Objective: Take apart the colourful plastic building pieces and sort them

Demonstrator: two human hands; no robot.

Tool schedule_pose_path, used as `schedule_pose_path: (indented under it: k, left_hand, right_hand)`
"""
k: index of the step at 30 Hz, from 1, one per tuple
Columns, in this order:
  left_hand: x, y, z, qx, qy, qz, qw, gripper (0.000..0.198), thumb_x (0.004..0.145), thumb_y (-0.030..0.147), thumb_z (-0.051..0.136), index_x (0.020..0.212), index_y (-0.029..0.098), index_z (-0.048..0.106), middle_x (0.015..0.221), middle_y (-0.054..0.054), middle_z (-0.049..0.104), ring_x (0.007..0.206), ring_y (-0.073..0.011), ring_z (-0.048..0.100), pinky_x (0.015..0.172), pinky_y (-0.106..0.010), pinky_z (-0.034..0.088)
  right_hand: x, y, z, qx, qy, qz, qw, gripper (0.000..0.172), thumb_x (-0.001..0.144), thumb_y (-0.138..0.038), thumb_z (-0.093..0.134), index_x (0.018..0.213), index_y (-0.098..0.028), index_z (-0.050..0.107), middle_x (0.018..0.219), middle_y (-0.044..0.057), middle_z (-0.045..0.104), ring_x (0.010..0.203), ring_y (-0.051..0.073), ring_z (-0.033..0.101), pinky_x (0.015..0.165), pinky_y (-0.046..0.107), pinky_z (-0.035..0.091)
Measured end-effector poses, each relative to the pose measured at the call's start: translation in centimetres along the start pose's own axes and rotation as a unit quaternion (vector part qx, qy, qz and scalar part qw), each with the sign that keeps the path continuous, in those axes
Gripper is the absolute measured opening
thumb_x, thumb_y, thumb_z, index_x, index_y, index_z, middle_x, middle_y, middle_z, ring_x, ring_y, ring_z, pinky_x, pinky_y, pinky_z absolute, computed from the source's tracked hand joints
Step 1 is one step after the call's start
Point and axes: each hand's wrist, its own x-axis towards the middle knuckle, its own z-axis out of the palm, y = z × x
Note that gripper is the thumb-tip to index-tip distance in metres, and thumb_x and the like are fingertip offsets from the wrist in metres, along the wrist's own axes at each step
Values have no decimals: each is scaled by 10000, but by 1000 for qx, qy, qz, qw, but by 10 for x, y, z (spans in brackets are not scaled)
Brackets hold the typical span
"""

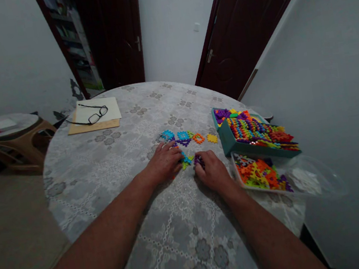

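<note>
My left hand (166, 162) lies flat on the tablecloth, fingers stretched over a patch of colourful toothed plastic building pieces. Beside its fingertips a blue and green piece (186, 159) shows, and part of what lies beneath the hand is hidden. Just to the right, my right hand (211, 170) is closed on a dark purple toothed building piece (199, 160). Beyond the hands lie a light-blue piece (167, 135), a blue square piece (182, 136), an orange ring-shaped piece (198, 138) and a yellow piece (212, 138).
At the right stand a teal box (244, 145) packed with building pieces and a clear plastic tub (238, 175) of loose ones. Black glasses (94, 118) rest on paper (112, 106) at the far left of the round table (168, 243). A stool (28, 129) stands left.
</note>
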Motion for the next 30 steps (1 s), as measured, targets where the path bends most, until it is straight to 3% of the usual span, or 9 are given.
schedule_pose_path:
  k: [3, 5, 9, 16, 19, 23, 27, 30]
  left_hand:
    - [0, 4, -2, -7, -1, 26, 1000, 229, 911, 216, 739, 1128, 271, 789, 1303, -95, 770, 1498, -383, 495, 1314, -639, 204]
    - [2, 9, -2, -4, -1, 41, 999, 164, 927, 241, 742, 1087, 248, 780, 1241, -112, 777, 1409, -361, 566, 1274, -588, 299]
    - [6, 16, -1, 4, 1, 62, 998, 140, 1013, 304, 679, 1084, 217, 762, 1109, -110, 781, 1146, -289, 674, 1085, -456, 470]
    - [7, 13, 6, -30, 41, 17, 999, 154, 1032, 334, 663, 1103, 221, 740, 1016, -80, 777, 989, -253, 704, 882, -353, 499]
    - [5, 16, 7, -58, 63, 2, 996, 174, 1047, 373, 648, 1115, 219, 693, 1018, -66, 756, 927, -233, 692, 808, -328, 493]
    - [3, 17, -1, -78, 66, 9, 995, 207, 1023, 414, 698, 1083, 220, 653, 975, -51, 725, 885, -220, 670, 788, -324, 494]
    - [-4, 8, -21, -54, 56, 6, 997, 192, 1017, 361, 690, 1158, 232, 674, 1131, -94, 736, 1070, -262, 674, 958, -399, 529]
    - [-10, 2, -31, -17, 13, 7, 1000, 272, 992, 285, 683, 1262, 257, 706, 1266, -112, 727, 1195, -288, 652, 1064, -457, 506]
  right_hand:
    - [1, 6, 5, 108, 54, -11, 993, 364, 1009, -219, 511, 1311, -157, 703, 1224, 152, 711, 1161, 267, 685, 1071, 392, 533]
    - [3, 7, 7, 146, 69, -25, 987, 331, 1033, -232, 497, 1270, -172, 721, 1219, 144, 732, 1169, 261, 692, 1077, 394, 534]
    - [3, 4, 7, 173, 49, -70, 981, 290, 1077, -276, 502, 1220, -194, 740, 1162, 128, 759, 1110, 258, 711, 1029, 405, 556]
    - [0, -4, -3, 238, 17, -104, 966, 298, 1104, -325, 501, 1246, -217, 740, 1175, 107, 761, 1100, 240, 717, 989, 380, 552]
    - [-1, -8, -4, 240, 9, -76, 968, 285, 1057, -370, 609, 1255, -213, 741, 1158, 98, 765, 1042, 236, 722, 928, 358, 551]
    - [0, -8, -4, 228, 17, -11, 973, 282, 1051, -397, 576, 1136, -206, 764, 1043, 81, 788, 945, 232, 722, 863, 340, 531]
    - [3, -1, -10, 222, 65, 88, 969, 343, 1046, -458, 526, 1127, -206, 745, 991, 73, 790, 911, 244, 723, 821, 338, 527]
    - [5, 5, -14, 207, 84, 132, 966, 343, 1031, -459, 515, 1147, -228, 740, 1014, 73, 796, 962, 261, 736, 849, 355, 543]
